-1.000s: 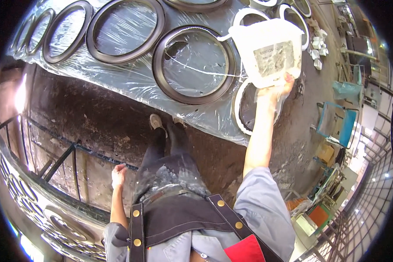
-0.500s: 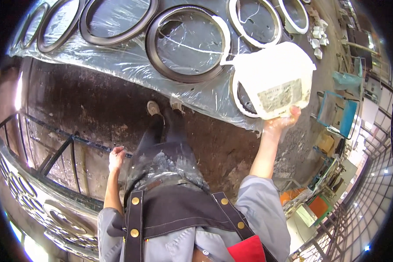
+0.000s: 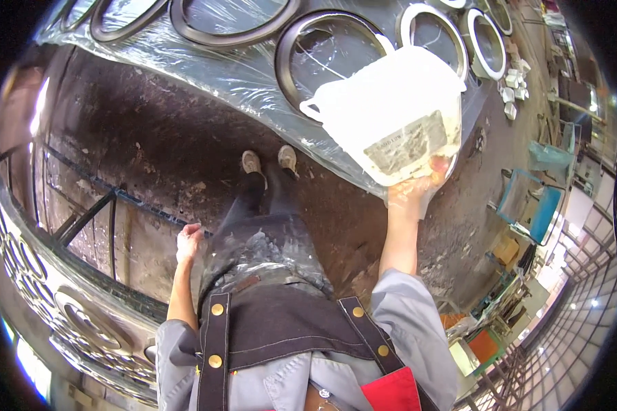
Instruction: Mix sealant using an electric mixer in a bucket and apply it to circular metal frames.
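My right hand (image 3: 413,186) is raised and grips the bottom edge of a white plastic bucket (image 3: 384,109) with a worn label, held tilted in front of me. The bucket hangs over a sheet of clear plastic film (image 3: 253,75) on the floor. Dark round ring frames (image 3: 322,55) and white ring frames (image 3: 435,31) lie on that film. My left hand (image 3: 188,241) hangs at my side, fingers loosely curled, holding nothing. I stand on a dirty dark floor (image 3: 151,151), my shoes (image 3: 269,162) at the film's edge.
An ornate metal railing (image 3: 68,301) curves along my left. A blue chair frame (image 3: 538,205) stands to the right, with boxes and clutter (image 3: 487,335) beyond it. Small white pieces (image 3: 513,82) lie near the far rings.
The bucket has come closer and larger in view as my right hand lifted it. My view has shifted along the row of rings. My left hand stays at my side.
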{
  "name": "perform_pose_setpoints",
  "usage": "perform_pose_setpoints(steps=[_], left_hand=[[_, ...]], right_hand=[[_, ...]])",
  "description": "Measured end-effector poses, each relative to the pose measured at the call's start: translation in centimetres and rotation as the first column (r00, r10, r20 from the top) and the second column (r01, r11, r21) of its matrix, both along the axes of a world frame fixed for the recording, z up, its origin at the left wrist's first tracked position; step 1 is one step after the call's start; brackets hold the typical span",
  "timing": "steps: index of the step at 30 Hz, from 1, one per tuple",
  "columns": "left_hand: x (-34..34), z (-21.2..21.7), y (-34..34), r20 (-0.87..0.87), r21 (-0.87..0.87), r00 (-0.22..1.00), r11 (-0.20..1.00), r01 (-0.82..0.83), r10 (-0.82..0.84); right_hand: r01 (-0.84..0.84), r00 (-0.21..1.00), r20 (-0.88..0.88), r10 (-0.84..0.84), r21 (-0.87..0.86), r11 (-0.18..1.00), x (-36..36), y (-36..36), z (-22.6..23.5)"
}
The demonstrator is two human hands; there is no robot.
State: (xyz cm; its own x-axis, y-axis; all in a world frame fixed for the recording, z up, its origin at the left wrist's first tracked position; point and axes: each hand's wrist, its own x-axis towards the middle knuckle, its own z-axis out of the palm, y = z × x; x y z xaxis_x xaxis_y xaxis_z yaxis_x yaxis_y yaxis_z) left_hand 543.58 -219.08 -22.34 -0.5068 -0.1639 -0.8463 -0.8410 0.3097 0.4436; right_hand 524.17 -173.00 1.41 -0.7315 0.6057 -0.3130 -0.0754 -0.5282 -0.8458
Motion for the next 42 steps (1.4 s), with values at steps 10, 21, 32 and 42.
perform_pose_setpoints(steps=[10,21,32,42], left_hand=[[1.5,1.5,-0.5,-0.037,0.002,0.987,0.988,-0.154,0.154],[1.2,0.9,-1.0,-0.037,-0.001,0.984,0.984,-0.177,0.177],[-5.8,2.2,-2.6,-0.031,0.014,0.992,0.993,-0.121,0.121],[-19.4,3.0,-6.1,-0.079,-0.034,0.997,0.999,-0.024,0.021]], right_hand=[[-0.248,0.937,-0.278,0.211,-0.105,0.963,-8.6,-0.2,-3.0],[-0.103,0.948,-0.306,0.090,-0.026,0.994,-14.4,3.0,-3.0],[-0.531,0.649,-0.759,0.055,-0.400,0.747,-13.1,8.8,-5.0],[0.022,0.949,-0.307,-0.075,-0.171,0.985,-26.3,4.3,-0.7]])
